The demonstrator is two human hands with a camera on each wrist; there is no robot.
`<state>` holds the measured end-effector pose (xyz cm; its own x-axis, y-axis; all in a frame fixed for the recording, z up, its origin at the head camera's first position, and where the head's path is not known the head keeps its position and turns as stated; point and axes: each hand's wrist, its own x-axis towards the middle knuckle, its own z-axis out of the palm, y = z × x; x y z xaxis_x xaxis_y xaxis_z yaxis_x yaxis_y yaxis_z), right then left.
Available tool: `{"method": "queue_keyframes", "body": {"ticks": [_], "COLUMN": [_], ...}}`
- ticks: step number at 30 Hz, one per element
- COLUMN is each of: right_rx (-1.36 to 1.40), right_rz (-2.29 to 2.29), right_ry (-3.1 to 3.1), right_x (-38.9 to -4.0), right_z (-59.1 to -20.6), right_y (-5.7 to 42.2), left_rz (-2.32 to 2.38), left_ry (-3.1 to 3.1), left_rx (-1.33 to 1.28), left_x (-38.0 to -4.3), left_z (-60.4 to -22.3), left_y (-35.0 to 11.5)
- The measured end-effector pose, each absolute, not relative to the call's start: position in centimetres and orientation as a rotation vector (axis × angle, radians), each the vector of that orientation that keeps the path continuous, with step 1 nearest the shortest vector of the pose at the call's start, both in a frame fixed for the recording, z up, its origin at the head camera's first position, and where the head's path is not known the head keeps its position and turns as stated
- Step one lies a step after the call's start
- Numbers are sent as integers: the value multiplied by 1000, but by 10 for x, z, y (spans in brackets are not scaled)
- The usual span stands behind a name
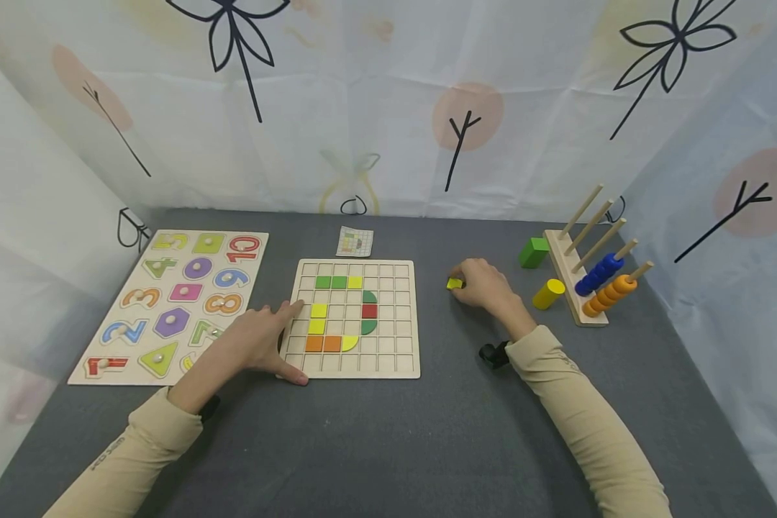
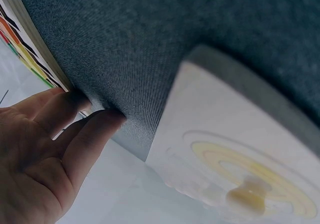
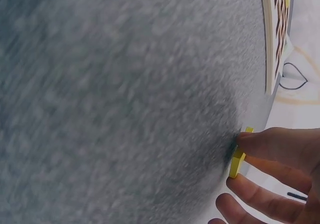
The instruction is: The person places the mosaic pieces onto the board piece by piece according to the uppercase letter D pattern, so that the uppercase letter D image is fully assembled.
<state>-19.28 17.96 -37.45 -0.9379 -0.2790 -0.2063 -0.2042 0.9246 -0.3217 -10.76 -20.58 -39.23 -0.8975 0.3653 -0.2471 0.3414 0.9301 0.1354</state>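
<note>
My right hand [image 1: 488, 291] pinches a small yellow tile [image 1: 455, 283] between thumb and fingers, close to the tabletop and right of the wooden grid board [image 1: 388, 363]. The right wrist view shows the tile's thin edge between the fingertips. On the board lie square tiles in green, yellow, orange and red, plus rounded pieces, such as a green one [image 1: 369, 327] and a yellow one [image 1: 350, 343]. My left hand [image 1: 255, 342] rests against the board's left side, fingers at the edge and thumb at the near corner. In the left wrist view its fingers look relaxed.
A small pattern card [image 1: 355, 242] lies behind the board. To the left is a number-and-shape puzzle [image 1: 168, 295] with knobs. At the right stand a peg rack [image 1: 560, 253] with blue and orange beads, a green block [image 1: 534, 252] and a yellow cylinder [image 1: 548, 294].
</note>
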Motion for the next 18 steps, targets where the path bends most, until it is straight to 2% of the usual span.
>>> {"method": "queue_keyframes", "body": {"ticks": [18], "right_rx": [-481], "right_rz": [-463], "right_ry": [2850], "right_x": [-191], "right_z": [-367], "right_y": [129], "left_rz": [123], "left_ry": [2817], "left_rx": [539], "left_x": [-108], "left_z": [-392], "left_y": [-207]}}
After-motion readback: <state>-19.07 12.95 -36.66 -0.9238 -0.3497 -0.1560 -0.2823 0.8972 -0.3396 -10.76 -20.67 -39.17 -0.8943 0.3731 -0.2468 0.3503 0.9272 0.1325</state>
